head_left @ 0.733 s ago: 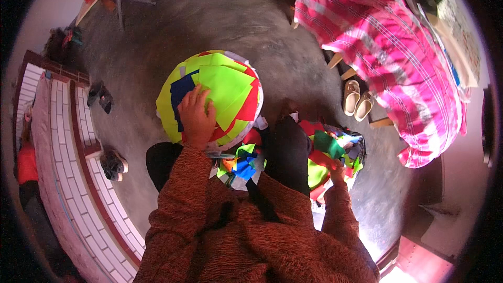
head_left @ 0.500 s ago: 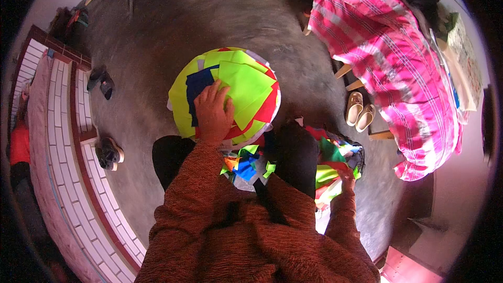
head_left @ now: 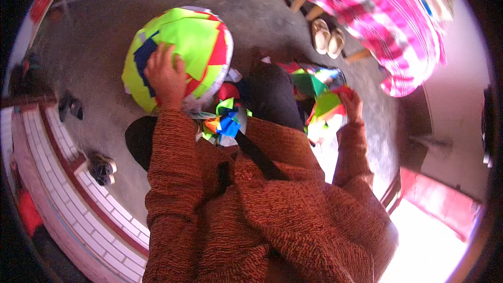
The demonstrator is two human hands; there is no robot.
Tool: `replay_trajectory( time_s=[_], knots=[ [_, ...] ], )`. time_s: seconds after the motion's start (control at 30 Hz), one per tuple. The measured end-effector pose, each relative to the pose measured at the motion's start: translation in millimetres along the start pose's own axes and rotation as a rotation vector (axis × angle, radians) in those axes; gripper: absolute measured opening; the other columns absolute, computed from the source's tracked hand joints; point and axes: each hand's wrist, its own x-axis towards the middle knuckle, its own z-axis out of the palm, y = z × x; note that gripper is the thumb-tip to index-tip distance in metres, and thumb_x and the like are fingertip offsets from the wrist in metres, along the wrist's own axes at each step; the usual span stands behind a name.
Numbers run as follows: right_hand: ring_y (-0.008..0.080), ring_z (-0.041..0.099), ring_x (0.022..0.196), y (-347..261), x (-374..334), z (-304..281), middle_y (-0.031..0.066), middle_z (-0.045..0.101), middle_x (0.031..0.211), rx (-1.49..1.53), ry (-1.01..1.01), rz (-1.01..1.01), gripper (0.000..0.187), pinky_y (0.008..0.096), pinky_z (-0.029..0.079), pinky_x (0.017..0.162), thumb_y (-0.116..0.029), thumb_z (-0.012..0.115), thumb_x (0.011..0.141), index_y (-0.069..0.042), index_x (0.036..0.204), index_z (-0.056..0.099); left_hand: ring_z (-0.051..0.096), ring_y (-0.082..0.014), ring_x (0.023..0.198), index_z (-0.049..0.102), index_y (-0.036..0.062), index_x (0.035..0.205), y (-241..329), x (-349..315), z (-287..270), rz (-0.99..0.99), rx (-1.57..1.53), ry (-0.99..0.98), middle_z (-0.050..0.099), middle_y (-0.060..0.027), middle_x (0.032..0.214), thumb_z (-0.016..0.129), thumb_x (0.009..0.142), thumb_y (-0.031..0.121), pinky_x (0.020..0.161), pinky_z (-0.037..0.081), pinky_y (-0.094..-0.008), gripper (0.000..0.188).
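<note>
A round, flat-topped stand (head_left: 222, 68) in front of me is covered with overlapping fabric pieces. They are mostly bright yellow-green, with red and white ones around the rim. My left hand (head_left: 166, 76) rests on top with its fingers apart, partly over a dark blue fabric piece (head_left: 142, 58) and next to a large yellow-green piece (head_left: 191, 34). Beside my right knee, my right hand (head_left: 352, 105) is closed at the edge of a heap of red and yellow-green fabric scraps (head_left: 327, 106). Its fingertips are partly hidden there.
More coloured scraps (head_left: 226, 123) lie between my knees. To the right, a pink checked cloth (head_left: 387, 31) covers a wooden-legged piece of furniture, with pale slippers (head_left: 327, 39) beside it. Dark shoes (head_left: 101, 169) stand by a white-tiled ledge (head_left: 57, 162) on the left.
The view has shifted, so the stand sits further up and left and a bright doorway shows at lower right. My left hand stays on the stand, my right hand at the scraps.
</note>
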Motion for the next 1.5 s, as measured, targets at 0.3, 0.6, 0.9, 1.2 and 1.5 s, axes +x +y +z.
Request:
replay_trajectory(
  time_s=[0.3, 0.6, 0.9, 1.2, 1.5],
  knots=[
    [0.0153, 0.058, 0.085, 8, -28, -25, 0.0027, 0.06, 0.092, 0.667, -0.014, 0.13, 0.023, 0.0279, 0.048, 0.076, 0.003, 0.06, 0.078, -0.009, 0.097, 0.052, 0.047, -0.0291, 0.112, 0.056, 0.014, 0.111, 6, 4, 6, 0.029, 0.003, -0.055, 0.052, -0.0077, 0.123, 0.054, 0.081, 0.021, 0.09, 0.035, -0.044, 0.031],
    [0.02, 0.059, 0.09, 104, -54, -5, 0.0066, 0.058, 0.104, 0.671, 0.037, 0.267, 0.046, 0.0304, 0.052, 0.073, 0.013, 0.06, 0.071, -0.007, 0.11, 0.049, 0.046, -0.0278, 0.114, 0.055, 0.014, 0.113, 8, 3, 7, 0.033, 0.026, -0.086, 0.051, -0.0074, 0.124, 0.053, 0.083, 0.021, 0.091, 0.034, -0.0437, 0.03],
    [0.0187, 0.057, 0.096, 95, -34, -11, 0.0074, 0.059, 0.104, 0.553, 0.044, 0.233, 0.046, 0.0308, 0.048, 0.081, 0.005, 0.064, 0.072, -0.003, 0.115, 0.049, 0.046, -0.0285, 0.113, 0.054, 0.0141, 0.114, 3, 0, 5, 0.067, 0.044, -0.063, 0.052, -0.008, 0.123, 0.052, 0.085, 0.022, 0.091, 0.035, -0.0433, 0.031],
    [0.0142, 0.058, 0.092, 132, -35, -9, 0.0051, 0.062, 0.099, 0.744, 0.127, 0.25, 0.025, 0.0285, 0.045, 0.083, -0.003, 0.061, 0.081, -0.003, 0.105, 0.056, 0.046, -0.0287, 0.114, 0.054, 0.0143, 0.115, 7, 4, 4, 0.056, 0.022, -0.093, 0.051, -0.0079, 0.123, 0.051, 0.085, 0.021, 0.091, 0.035, -0.0438, 0.031],
    [0.0123, 0.055, 0.083, 99, -13, -38, 0.0009, 0.059, 0.091, 0.612, 0.244, 0.065, 0.019, 0.0262, 0.044, 0.077, -0.004, 0.066, 0.079, -0.005, 0.095, 0.057, 0.046, -0.0295, 0.114, 0.054, 0.0132, 0.114, 10, 2, 3, 0.035, 0.04, -0.087, 0.051, -0.0084, 0.125, 0.051, 0.084, 0.022, 0.091, 0.034, -0.0448, 0.031]
  ],
)
